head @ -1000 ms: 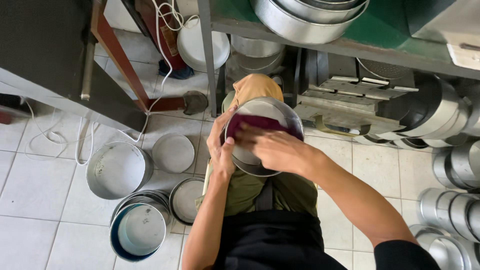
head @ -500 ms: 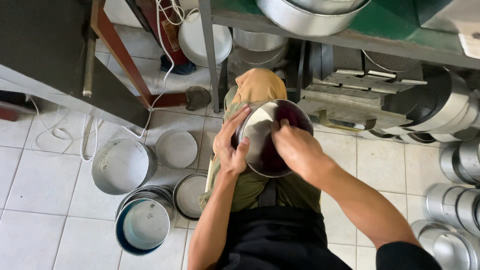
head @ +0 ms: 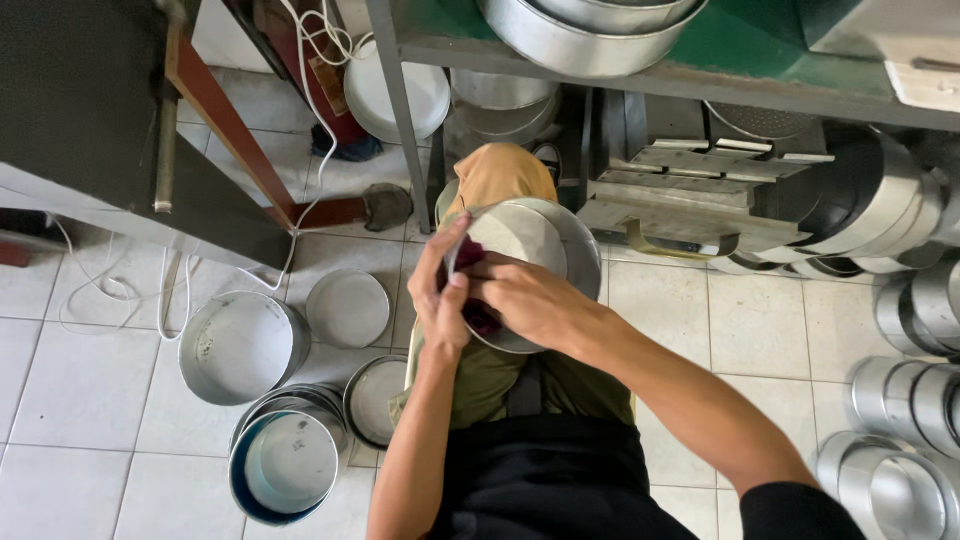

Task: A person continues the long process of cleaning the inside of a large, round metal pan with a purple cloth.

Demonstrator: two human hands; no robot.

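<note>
I hold a round metal cake pan (head: 545, 245) over my lap, tilted on its side. My left hand (head: 440, 290) grips its near rim from the left. My right hand (head: 525, 300) presses a dark maroon cloth (head: 478, 316) against the pan's lower left edge. Part of the cloth is hidden under my fingers. My knee in olive trousers with a tan cloth (head: 495, 175) on it lies beneath the pan.
On the tiled floor to my left stand a large metal pan (head: 238, 345), a flat round lid (head: 347, 308), and stacked pans (head: 285, 462). Several more round pans (head: 905, 420) are piled at the right. A metal shelf (head: 640, 75) with big pans stands ahead.
The pan has turned from facing up to tilted on its side. My right hand with the cloth moved from the pan's inside to its lower left rim.
</note>
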